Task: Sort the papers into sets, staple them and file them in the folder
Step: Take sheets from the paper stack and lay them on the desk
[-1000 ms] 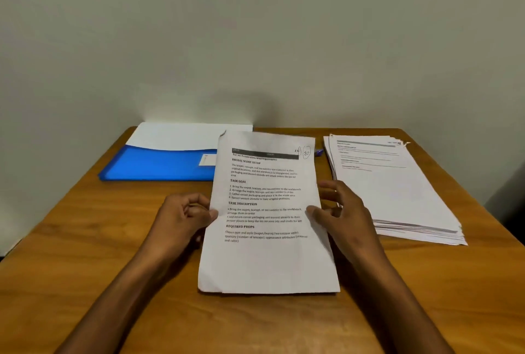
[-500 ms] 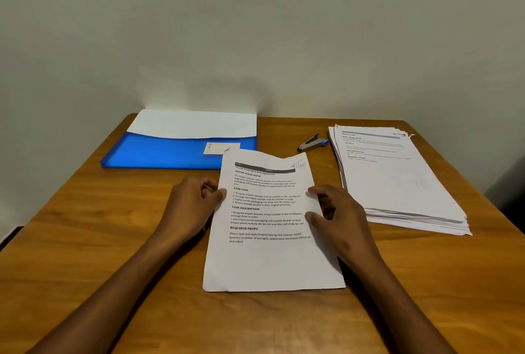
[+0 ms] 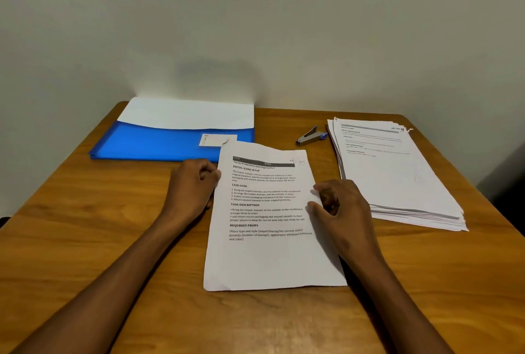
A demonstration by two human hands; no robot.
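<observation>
A printed paper set [image 3: 270,254] lies flat on the wooden table [image 3: 85,240] in front of me. My left hand [image 3: 193,186] grips its left edge with curled fingers. My right hand [image 3: 341,206] pinches its right edge between thumb and fingers. A blue folder [image 3: 159,143] with white sheets showing in it lies at the back left, partly under the set's top corner. A stapler [image 3: 311,136] sits at the back, between the folder and a tall stack of papers [image 3: 397,177] on the right.
A plain wall rises right behind the table's far edge. The table's right edge runs close beside the paper stack, with dark floor beyond it.
The paper set has come down from a raised tilt to lie flat on the table, uncovering the stapler. Both hands kept hold of its edges.
</observation>
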